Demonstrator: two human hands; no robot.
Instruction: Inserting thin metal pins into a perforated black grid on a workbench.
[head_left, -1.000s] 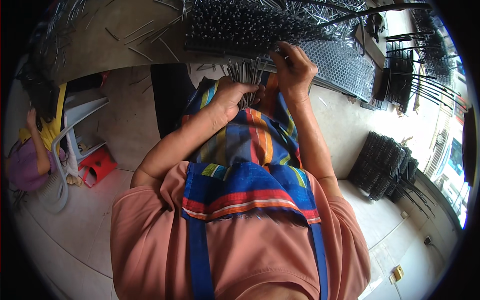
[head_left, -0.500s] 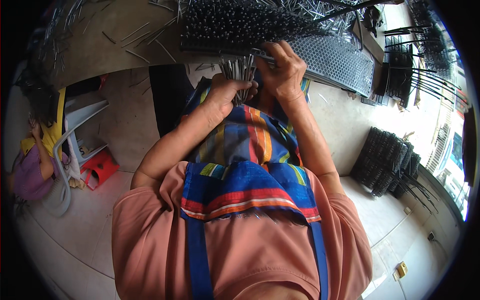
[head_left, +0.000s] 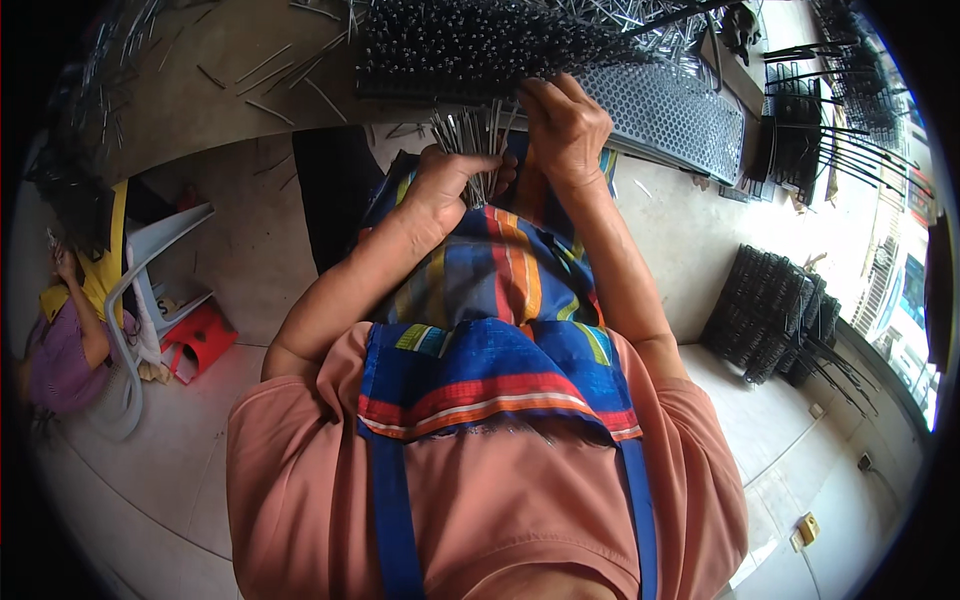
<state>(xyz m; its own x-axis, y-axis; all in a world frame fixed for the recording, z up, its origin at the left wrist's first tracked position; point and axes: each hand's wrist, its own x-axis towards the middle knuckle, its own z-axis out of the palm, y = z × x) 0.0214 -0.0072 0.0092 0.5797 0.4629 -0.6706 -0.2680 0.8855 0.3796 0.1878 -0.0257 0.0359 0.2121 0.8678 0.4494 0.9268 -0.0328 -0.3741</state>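
My left hand [head_left: 442, 187] is closed around a bundle of thin metal rods [head_left: 466, 133], held upright over my lap at the table's near edge. Just right of the bundle, my right hand [head_left: 568, 130] is raised with its fingers pinched together at the front edge of a dense block of upright dark rods [head_left: 455, 50]. Whatever sits between those fingertips is too small and hidden to make out. The block stands in a metal plate full of round holes [head_left: 665, 115], whose bare part reaches to the right.
Loose rods [head_left: 265, 65] lie on the brown table [head_left: 205, 110]. Black wire racks [head_left: 760, 310] are stacked on the floor at right. On the left, another person [head_left: 75, 350] sits by a grey plastic chair [head_left: 135, 300] and a red container [head_left: 200, 342].
My right hand has shifted slightly up toward the block of rods, its fingers drawn closer to the rod tips. My left hand keeps its grip on the bundle.
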